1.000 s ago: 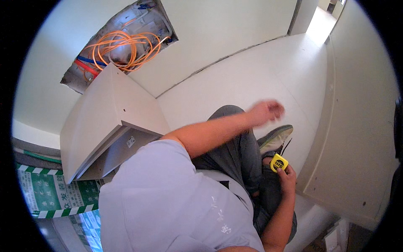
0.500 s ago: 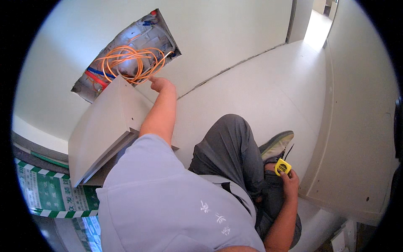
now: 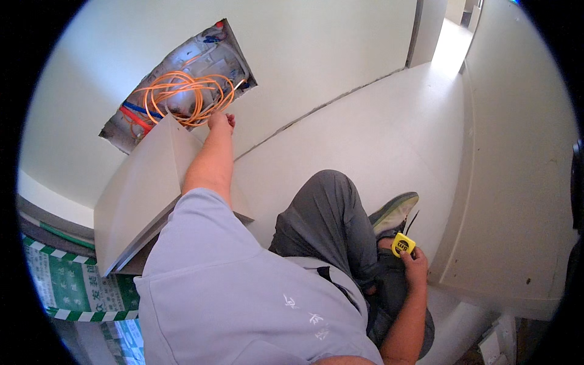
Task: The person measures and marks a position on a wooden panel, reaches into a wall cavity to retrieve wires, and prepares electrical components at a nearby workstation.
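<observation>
**Left hand (image 3: 219,120) was at the orange cable (image 3: 199,100); right hand (image 3: 415,266) held a yellow tape measure (image 3: 403,244)**

A pale wall (image 3: 328,48) rose along the far side of a light floor (image 3: 377,134), with a pale panel (image 3: 511,182) to the right. The person, in a light grey top (image 3: 243,298) and dark trousers (image 3: 319,213), sat low with one leg folded. A box-like cabinet (image 3: 143,188) stood at the left, its upper corner overlapping the rough opening (image 3: 115,131) in the wall. Green-and-white sheeting (image 3: 79,280) showed below it.

Inside the opening, the cable lay in loose loops near a red pipe (image 3: 135,118) and a blue pipe (image 3: 142,111). The left arm stretched out to the loops' lower edge; the fingers looked partly curled, but whether they gripped a strand could not be told.

A shoe (image 3: 392,214) pointed up beyond the right hand, whose fingers were closed around the tape measure, held just above the folded leg. A thin black cord (image 3: 413,222) stuck out near it.
</observation>
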Demonstrator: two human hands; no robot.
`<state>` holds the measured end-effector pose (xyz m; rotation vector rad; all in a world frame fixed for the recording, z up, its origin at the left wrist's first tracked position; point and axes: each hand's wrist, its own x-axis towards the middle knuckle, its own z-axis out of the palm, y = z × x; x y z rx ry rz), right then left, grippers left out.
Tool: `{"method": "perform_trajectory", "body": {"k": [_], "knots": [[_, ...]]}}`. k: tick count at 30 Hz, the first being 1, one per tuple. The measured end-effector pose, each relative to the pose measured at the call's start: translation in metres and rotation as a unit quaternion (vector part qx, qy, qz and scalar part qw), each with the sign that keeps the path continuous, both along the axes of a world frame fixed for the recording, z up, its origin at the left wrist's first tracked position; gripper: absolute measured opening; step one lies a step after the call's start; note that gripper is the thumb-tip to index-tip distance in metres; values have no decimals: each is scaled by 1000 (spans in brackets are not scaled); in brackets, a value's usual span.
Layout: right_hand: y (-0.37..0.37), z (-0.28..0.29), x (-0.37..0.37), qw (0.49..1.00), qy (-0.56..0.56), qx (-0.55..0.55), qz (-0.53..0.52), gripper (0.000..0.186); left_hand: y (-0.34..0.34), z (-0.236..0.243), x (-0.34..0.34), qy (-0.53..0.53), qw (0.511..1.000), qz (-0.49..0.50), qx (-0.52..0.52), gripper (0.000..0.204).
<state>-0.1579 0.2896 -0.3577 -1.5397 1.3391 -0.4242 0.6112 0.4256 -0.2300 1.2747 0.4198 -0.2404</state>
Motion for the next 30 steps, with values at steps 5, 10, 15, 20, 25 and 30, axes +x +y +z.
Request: {"method": "perform_trajectory", "body": {"k": [5,10,15,20,25,30], "knots": [[0,2,-2,999,-20,24,-2,39,-9,-18,59,11,996,-71,-51,36],[1,4,4,1000,-23,5,-6,40,-10,15,83,-24,995,-42,-86,27],[2,9,2,1000,13,8,-22,41,-12,34,77,-42,992,-71,96,30],[0,-3,-3,998,-29,41,-26,40,-5,41,54,-61,942,-117,310,35],[0,-4,0,998,-55,34,-26,37,-3,41,86,23,990,-73,117,24],[2,-4,0,996,-69,47,-40,36,-7,30,122,42,998,-22,-28,23]]}}
